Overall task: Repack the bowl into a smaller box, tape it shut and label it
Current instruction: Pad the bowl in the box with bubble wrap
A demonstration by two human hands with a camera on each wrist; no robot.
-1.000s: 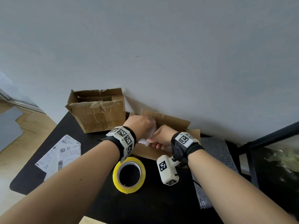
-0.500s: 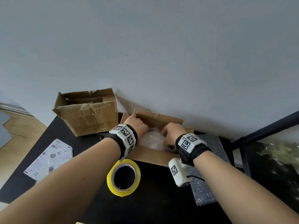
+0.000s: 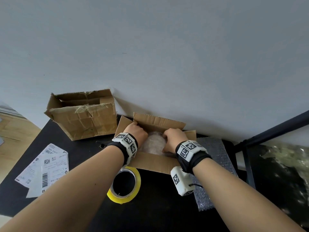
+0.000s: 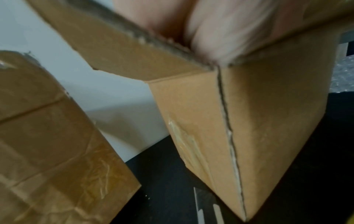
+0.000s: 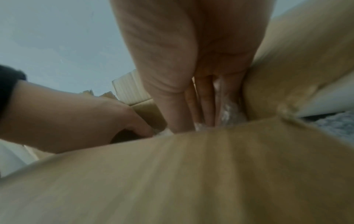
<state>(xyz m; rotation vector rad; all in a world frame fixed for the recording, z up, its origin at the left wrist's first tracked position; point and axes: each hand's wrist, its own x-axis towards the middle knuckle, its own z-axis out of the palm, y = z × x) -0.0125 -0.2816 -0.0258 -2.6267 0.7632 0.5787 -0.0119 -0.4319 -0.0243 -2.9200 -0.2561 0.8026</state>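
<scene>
A small open cardboard box (image 3: 155, 163) stands on the black table (image 3: 158, 206) against the wall. Inside it lies the bowl, wrapped in bubble wrap (image 3: 153, 144). My left hand (image 3: 136, 133) reaches into the box on the bundle's left side, its fingers (image 4: 220, 30) blurred behind the box wall (image 4: 268, 113). My right hand (image 3: 173, 138) is on the bundle's right side. Its straight fingers (image 5: 203, 106) run down between the bubble wrap (image 5: 228, 109) and the box's right wall. The bowl itself is hidden by the wrap.
A larger, worn open box (image 3: 83, 121) stands to the left by the wall. A yellow tape roll (image 3: 124, 185) lies just in front of the small box. Printed labels (image 3: 45, 168) lie at the table's left edge, a bubble wrap sheet (image 3: 212, 158) at the right.
Both hands have lowered the wrapped bundle from above the small box down into it and have moved apart to its two sides.
</scene>
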